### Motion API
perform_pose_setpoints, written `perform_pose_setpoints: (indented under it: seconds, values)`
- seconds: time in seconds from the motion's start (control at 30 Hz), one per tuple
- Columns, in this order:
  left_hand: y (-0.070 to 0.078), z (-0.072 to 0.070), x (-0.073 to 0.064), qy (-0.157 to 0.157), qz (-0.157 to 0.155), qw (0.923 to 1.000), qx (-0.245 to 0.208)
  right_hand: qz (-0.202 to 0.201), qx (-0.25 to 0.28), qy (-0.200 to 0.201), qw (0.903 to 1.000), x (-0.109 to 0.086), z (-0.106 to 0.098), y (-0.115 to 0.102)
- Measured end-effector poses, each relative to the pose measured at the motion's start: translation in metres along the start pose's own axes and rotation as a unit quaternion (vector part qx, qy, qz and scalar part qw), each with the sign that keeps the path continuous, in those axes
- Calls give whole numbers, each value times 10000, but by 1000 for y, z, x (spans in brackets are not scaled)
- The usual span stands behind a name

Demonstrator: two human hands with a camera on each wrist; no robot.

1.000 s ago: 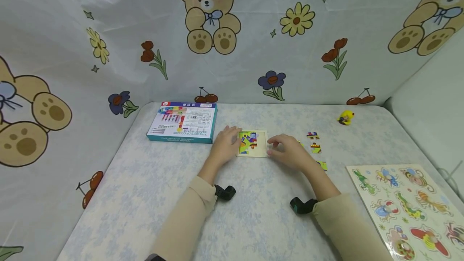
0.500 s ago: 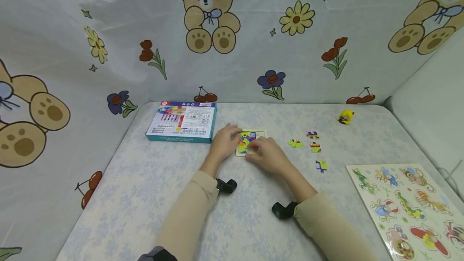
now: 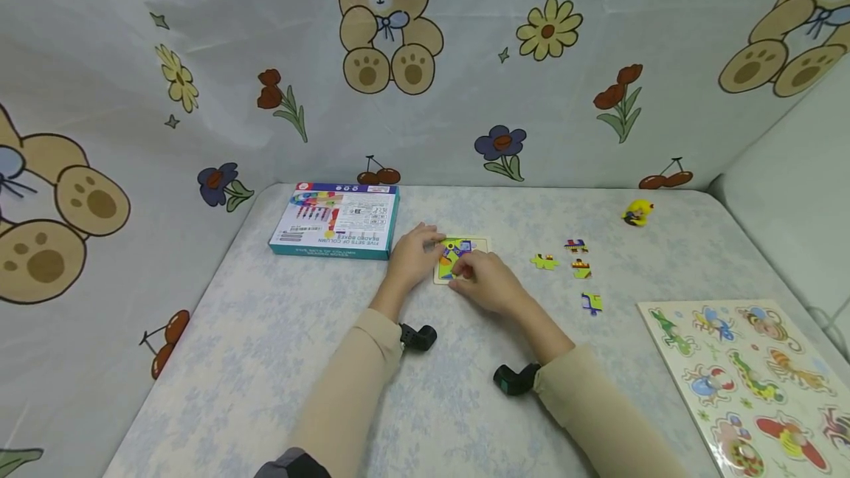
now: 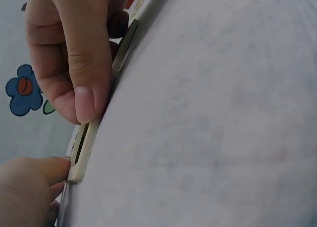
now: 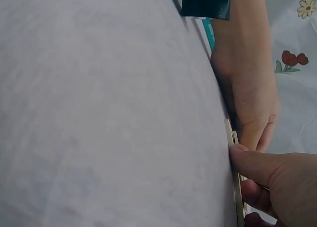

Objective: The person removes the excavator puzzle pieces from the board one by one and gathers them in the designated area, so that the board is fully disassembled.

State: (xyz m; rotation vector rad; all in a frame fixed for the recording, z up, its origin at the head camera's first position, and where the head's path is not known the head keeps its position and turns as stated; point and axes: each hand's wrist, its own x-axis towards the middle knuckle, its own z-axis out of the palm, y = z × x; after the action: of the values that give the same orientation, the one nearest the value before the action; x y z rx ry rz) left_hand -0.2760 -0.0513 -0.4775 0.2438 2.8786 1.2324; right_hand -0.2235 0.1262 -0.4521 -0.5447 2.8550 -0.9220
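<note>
A small wooden jigsaw board (image 3: 481, 241) with a pale rim lies mid-table, its yellow, green and purple picture partly filled. My left hand (image 3: 413, 258) holds the board at its left side; in the left wrist view, the left thumb (image 4: 52, 168) is at the frame's corner. Over the right part of the board, my right hand (image 3: 490, 282) pinches a puzzle piece, mostly hidden by the fingers. The right wrist view shows the right thumb (image 5: 252, 160) low against the board's edge. Several loose puzzle pieces (image 3: 545, 262) lie to the right.
A teal-edged box (image 3: 332, 223) lies at the back left. Far back on the right is a yellow duck-like figure (image 3: 637, 212). A large insect picture board (image 3: 737, 382) occupies the right front. A printed cloth (image 3: 451, 131) hangs behind the table.
My right hand has moved left from beside the board to over its right part, uncovering the loose pieces. For the last half second it has stayed there; the left hand keeps its place.
</note>
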Motion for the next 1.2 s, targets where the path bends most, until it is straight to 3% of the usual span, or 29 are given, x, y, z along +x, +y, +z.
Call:
perform_pose_setpoints:
  seconds: [0.23,0.6,1.0,1.2]
  values:
    - [2,0,0,39,-58,10000,-43,107,350,-231,9991,3,-4,0]
    - [4,-2,-3,2,-104,9999,-88,59,603,-272,9978,-1,-6,1]
    - [3,1,-6,111,-7,9999,-32,84,530,-16,9986,-7,-14,7]
    - [2,2,-7,143,58,9998,103,-65,-61,-18,10000,-3,-8,4]
